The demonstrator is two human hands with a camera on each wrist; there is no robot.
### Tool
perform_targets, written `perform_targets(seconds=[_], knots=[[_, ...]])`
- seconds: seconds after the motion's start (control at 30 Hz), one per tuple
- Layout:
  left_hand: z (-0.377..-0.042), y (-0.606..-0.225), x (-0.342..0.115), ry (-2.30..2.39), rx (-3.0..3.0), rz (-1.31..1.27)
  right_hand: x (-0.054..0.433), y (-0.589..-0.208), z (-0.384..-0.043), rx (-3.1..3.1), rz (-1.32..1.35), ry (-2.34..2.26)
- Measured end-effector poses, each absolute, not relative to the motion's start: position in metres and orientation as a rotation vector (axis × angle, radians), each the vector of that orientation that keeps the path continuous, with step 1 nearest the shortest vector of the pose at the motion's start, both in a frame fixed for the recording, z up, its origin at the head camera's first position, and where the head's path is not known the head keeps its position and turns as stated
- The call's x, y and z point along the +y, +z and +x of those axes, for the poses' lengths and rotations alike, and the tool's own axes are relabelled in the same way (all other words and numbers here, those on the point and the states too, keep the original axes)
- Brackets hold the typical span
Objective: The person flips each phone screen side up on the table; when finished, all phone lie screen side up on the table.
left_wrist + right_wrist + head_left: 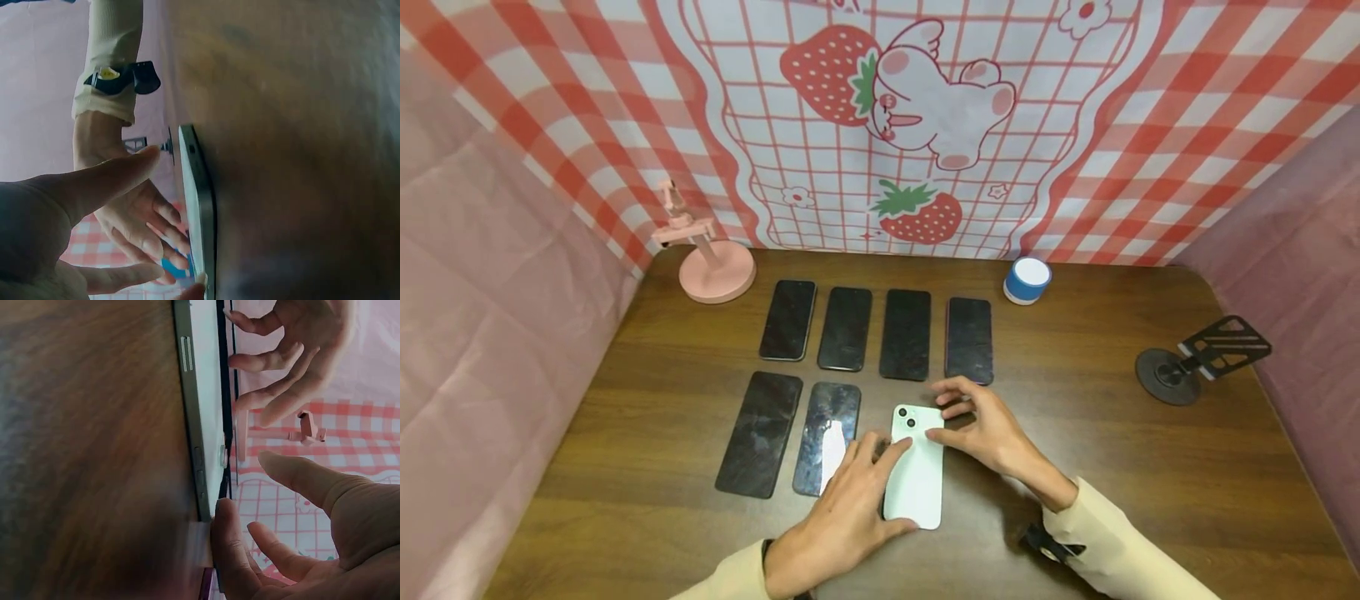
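A mint-green smartphone (pixel 919 483) lies back up on the wooden table, its two camera lenses toward the far end. My left hand (pixel 842 507) reaches over its left side, fingers loosely spread. In the left wrist view one fingertip meets the phone's edge (pixel 203 212), while the thumb stays apart from it. At the top right corner is my right hand (pixel 992 429). The right wrist view shows a right fingertip against that corner of the phone (pixel 209 394), with the thumb held off the back. Left of it lies a dark, glossy phone (pixel 814 442) reflecting light.
Several dark phones, among them one at the back (pixel 906 335), lie in a row beyond. Another black phone (pixel 760 435) is at front left. A pink stand (pixel 718 273), a blue-and-white cylinder (pixel 1026 283) and a black folding stand (pixel 1172 375) stand around them.
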State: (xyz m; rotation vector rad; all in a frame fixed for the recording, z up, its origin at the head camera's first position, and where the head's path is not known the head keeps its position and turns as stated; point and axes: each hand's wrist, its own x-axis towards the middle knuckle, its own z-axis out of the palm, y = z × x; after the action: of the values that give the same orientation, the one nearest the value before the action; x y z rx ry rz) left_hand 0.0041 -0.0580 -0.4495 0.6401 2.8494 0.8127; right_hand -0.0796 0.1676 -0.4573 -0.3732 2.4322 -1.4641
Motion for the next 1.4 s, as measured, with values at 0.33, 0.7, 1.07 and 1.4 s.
perform_targets(seconds=[0.33,0.7,1.07,1.4], knots=[[0.010,-0.454,-0.042,0.630,2.880,0.599,0.174,-0.463,-0.076,2.542,-0.383,-1.402],[0.015,-0.451,-0.028,0.443,2.919,0.657,0.174,-0.462,-0.072,2.552,-0.300,-1.345],[0.014,-0.454,-0.016,0.241,2.987,0.645,0.168,-0.464,-0.072,2.608,-0.308,-1.253],[0.013,-0.454,-0.014,0.206,2.983,0.679,0.161,-0.465,-0.072,2.631,-0.288,-1.237]])
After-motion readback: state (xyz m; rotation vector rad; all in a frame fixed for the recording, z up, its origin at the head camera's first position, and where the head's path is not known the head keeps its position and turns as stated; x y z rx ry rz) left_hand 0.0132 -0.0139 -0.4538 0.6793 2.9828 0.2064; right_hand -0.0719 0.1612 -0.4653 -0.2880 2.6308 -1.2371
